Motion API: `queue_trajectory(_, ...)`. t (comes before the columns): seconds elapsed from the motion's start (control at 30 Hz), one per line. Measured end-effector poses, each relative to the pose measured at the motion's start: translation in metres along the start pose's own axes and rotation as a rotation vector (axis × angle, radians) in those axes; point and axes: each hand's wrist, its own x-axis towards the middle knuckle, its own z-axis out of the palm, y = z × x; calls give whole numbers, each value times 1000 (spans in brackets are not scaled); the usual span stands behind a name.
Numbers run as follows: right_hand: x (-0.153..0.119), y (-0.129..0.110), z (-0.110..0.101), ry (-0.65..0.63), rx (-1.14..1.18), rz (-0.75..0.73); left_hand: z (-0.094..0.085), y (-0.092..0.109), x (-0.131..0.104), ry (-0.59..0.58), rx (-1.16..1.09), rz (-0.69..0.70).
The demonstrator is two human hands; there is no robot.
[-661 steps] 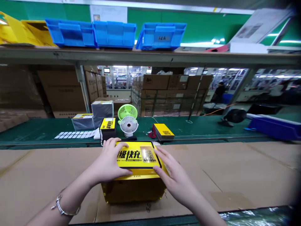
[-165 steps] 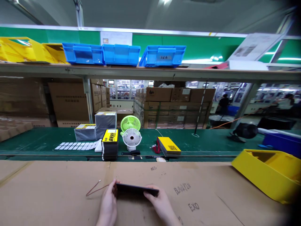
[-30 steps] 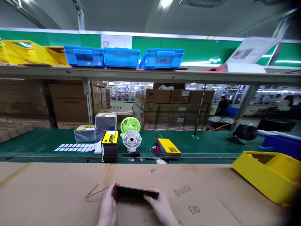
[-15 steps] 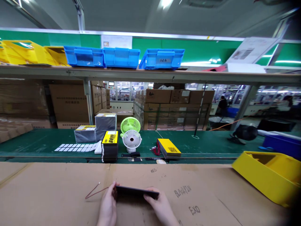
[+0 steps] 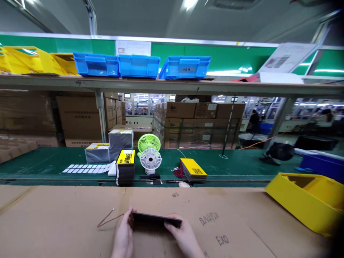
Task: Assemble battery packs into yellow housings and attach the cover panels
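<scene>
A thin, flat black panel (image 5: 153,219) is held tilted above the cardboard, its near face in dark shade. My left hand (image 5: 125,231) is closed round its left end. At the other end, my right hand (image 5: 181,231) grips the panel with the thumb on the near side and the fingers behind. From beside my left hand, a thin reddish-brown wire (image 5: 107,223) runs out leftward, bends sharply and ends in a small pale tip. What exactly the panel is, I cannot tell.
Cardboard (image 5: 67,222) covers the near bench. Beyond it, a green surface (image 5: 242,165) carries a white fan (image 5: 151,159), a green fan (image 5: 149,141), a yellow-topped stack (image 5: 193,168) with red wires and a black-sided stack (image 5: 125,168). A yellow bin (image 5: 303,204) stands right.
</scene>
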Motion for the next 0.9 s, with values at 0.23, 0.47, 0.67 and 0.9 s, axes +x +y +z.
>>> queue_trajectory(0.23, 0, -1, 0, 4, 24, -1, 0, -1, 2, 34, 7, 15)
queue_trajectory(0.47, 0, 1, 1, 17, 14, 12, 0, 0, 0, 32, 10, 11)
queue_trajectory(0.67, 0, 0, 1, 5, 26, -9, 2, 2, -2, 20, 11, 0)
queue_trajectory(0.9, -1, -2, 0, -3, 36, 0, -3, -3, 5, 14, 5, 19)
